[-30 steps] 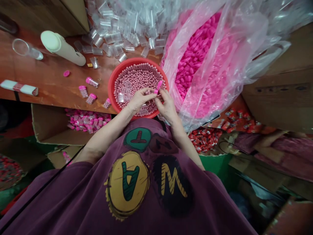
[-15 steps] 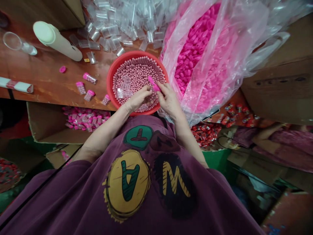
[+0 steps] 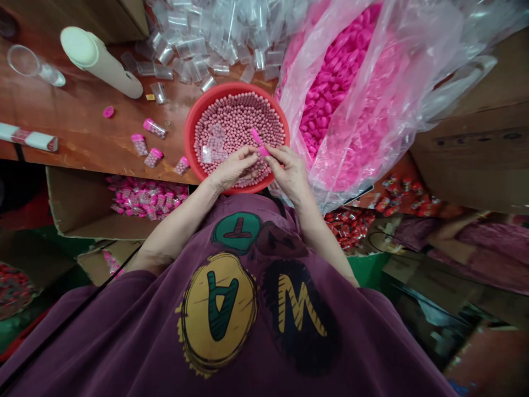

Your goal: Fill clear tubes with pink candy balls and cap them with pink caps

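A red bowl full of pink beads stands at the table's front edge, with several clear containers lying on the beads at its left. Over the bowl's front right part, my right hand pinches a bright pink cap whose lid stands open. My left hand is closed beside it, fingers curled near the cap; what it holds is hidden by the fingers. Left of the bowl lie several bead-filled containers with pink caps.
Clear empty containers are heaped behind the bowl. A plastic bag of pink caps stands at its right. Further left are a whitish bottle and a loose cap. Below the edge, a carton holds filled containers.
The whole view has shifted slightly, so the table things appear a little further right and higher. Both hands remain over the bowl, and the pink cap has turned slightly between the fingers.
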`<action>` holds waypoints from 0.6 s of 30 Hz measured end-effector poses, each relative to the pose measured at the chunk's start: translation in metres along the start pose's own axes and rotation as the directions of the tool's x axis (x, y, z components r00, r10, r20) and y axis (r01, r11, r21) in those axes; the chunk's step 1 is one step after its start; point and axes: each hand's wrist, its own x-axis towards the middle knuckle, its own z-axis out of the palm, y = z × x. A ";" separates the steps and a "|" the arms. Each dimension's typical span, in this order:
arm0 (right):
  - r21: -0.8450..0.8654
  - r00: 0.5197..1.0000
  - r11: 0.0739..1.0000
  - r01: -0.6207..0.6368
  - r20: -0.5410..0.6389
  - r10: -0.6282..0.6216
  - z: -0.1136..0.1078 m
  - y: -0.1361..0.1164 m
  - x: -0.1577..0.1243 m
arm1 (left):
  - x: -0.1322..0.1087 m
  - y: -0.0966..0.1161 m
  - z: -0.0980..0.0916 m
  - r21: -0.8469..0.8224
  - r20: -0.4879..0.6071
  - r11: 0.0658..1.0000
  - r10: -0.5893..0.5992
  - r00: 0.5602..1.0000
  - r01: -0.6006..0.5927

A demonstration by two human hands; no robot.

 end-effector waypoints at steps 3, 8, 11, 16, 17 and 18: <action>0.007 0.999 0.999 0.031 0.022 -0.032 0.000 0.001 -0.001 | 0.001 0.001 -0.008 -0.010 0.014 1.000 -0.004 1.000 0.004; -0.033 0.999 0.999 0.037 0.025 -0.036 0.007 -0.003 -0.005 | 0.004 -0.001 -0.009 -0.032 -0.023 0.999 0.025 0.999 -0.026; -0.085 0.999 0.995 0.049 -0.016 -0.051 0.014 -0.007 -0.007 | 0.004 -0.005 0.002 -0.063 -0.102 0.997 0.043 0.994 -0.050; -0.100 0.996 0.992 0.082 -0.016 -0.084 0.017 -0.014 -0.008 | -0.004 -0.011 0.015 -0.083 -0.129 0.987 0.124 0.984 -0.135; -0.092 0.997 0.993 0.078 0.007 -0.078 0.016 -0.015 -0.009 | -0.005 -0.012 0.014 -0.072 -0.119 0.989 0.120 0.986 -0.129; -0.076 0.997 0.994 0.072 0.038 -0.070 0.014 -0.014 -0.010 | -0.007 -0.012 0.011 -0.059 -0.104 0.992 0.107 0.989 -0.113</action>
